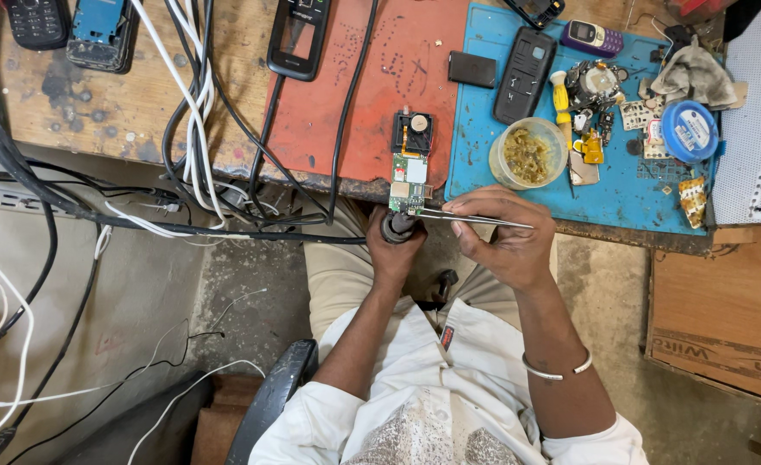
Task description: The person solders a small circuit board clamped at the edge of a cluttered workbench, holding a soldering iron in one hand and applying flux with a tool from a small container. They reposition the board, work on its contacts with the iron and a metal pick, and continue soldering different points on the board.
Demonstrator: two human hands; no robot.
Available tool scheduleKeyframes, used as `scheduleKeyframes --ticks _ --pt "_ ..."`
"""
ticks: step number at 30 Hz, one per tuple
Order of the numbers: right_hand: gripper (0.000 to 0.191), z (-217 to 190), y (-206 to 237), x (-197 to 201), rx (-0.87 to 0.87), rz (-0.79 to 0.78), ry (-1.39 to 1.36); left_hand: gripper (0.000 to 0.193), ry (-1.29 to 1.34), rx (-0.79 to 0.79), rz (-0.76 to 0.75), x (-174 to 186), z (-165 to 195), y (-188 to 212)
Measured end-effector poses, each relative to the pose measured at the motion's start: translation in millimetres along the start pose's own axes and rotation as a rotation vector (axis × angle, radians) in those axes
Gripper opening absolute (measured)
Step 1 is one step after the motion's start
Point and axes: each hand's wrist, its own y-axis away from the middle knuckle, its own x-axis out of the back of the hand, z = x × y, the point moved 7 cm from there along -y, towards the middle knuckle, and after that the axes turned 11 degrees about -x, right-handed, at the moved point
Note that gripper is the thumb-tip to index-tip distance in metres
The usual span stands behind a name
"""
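A small green circuit board (408,182) with a black square part at its far end lies at the near edge of the red mat (372,95). My left hand (395,254) is closed around a dark round tool handle (397,226) just below the board. My right hand (505,237) pinches thin metal tweezers (475,219). Their tips point left and reach the board's near end. Both hands hover over the bench edge above my lap.
A blue mat (484,155) to the right carries a clear jar of small parts (528,154), a black phone shell (525,76), a yellow-handled tool (560,96) and a blue round tin (689,131). Black and white cables (192,112) cross the wooden bench at left. Cardboard (725,319) lies at right.
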Motion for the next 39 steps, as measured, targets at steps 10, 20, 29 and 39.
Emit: scheduleKeyframes --ticks 10,20,29,39 --pt "0.023 -2.1 -0.3 -0.5 0.036 -0.001 0.017 0.038 0.006 -0.030 -0.003 -0.6 4.9 -1.9" --pt "0.023 -1.3 0.6 -1.3 0.036 0.008 -0.001 0.039 0.000 -0.002 -0.001 -0.3 1.8 -0.3" --pt "0.020 -1.1 0.9 -1.3 0.043 0.034 -0.011 0.040 0.038 0.003 -0.007 -0.5 1.6 -0.2" --pt "0.020 -2.2 1.6 -1.6 0.059 0.043 0.013 0.040 0.017 0.006 -0.014 -1.6 0.0 -0.3"
